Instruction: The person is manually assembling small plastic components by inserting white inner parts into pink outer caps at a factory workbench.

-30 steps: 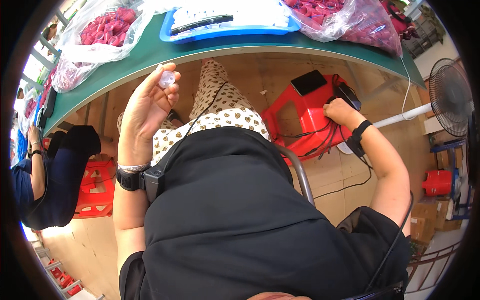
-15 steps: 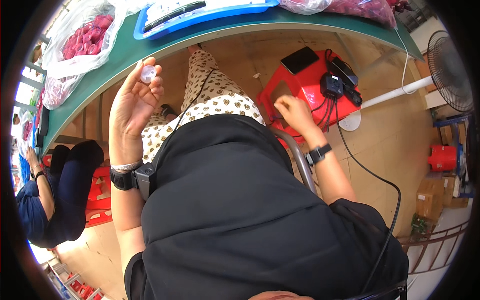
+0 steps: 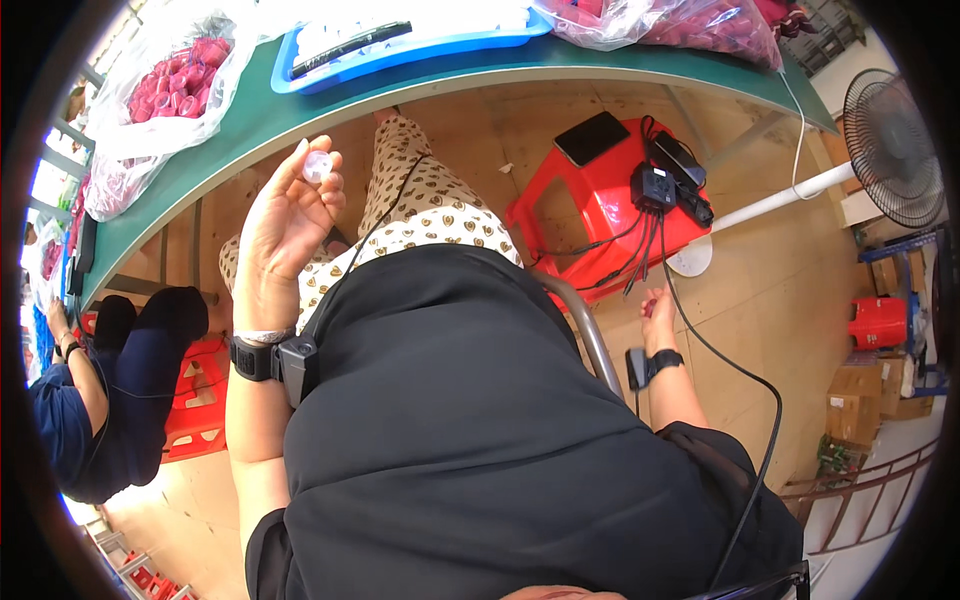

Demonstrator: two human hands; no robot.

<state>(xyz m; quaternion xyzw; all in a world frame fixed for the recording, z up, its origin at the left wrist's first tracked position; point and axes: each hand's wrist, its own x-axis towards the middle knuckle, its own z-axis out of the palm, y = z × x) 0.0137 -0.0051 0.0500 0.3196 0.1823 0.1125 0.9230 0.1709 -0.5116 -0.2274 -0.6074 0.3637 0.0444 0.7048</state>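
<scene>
Left hand (image 3: 285, 225) was raised at about ten o'clock in the view, palm up below the edge of the green bench (image 3: 500, 75), with its fingertips pinched together on a small clear round cap (image 3: 317, 166). A black wristband (image 3: 252, 358) sat on that forearm. Right hand (image 3: 657, 318) hung low at about three o'clock beside the chair frame (image 3: 590, 335), fingers curled in; something small and red showed at their tips, but whether the hand was clamped on it I cannot tell. A black watch (image 3: 662, 362) circled that wrist, and black cables (image 3: 640, 250) ran just above the hand.

Up at twelve o'clock a blue tray (image 3: 420, 45) lay on the bench with a long black pen-like piece (image 3: 350, 48) across it. At eleven o'clock a clear plastic bag (image 3: 160, 100) bulged with pink-red round pieces, and another clear bag of red pieces (image 3: 680, 25) lay at one o'clock.

Under the bench, at about one to two o'clock, a red plastic stool (image 3: 590, 210) carried a dark phone (image 3: 592, 138) and a black power strip (image 3: 665, 180). A standing fan (image 3: 890, 150) was at two o'clock, brown cardboard boxes (image 3: 855, 400) at four o'clock, and another person's dark trouser legs (image 3: 150, 380) at nine o'clock.
</scene>
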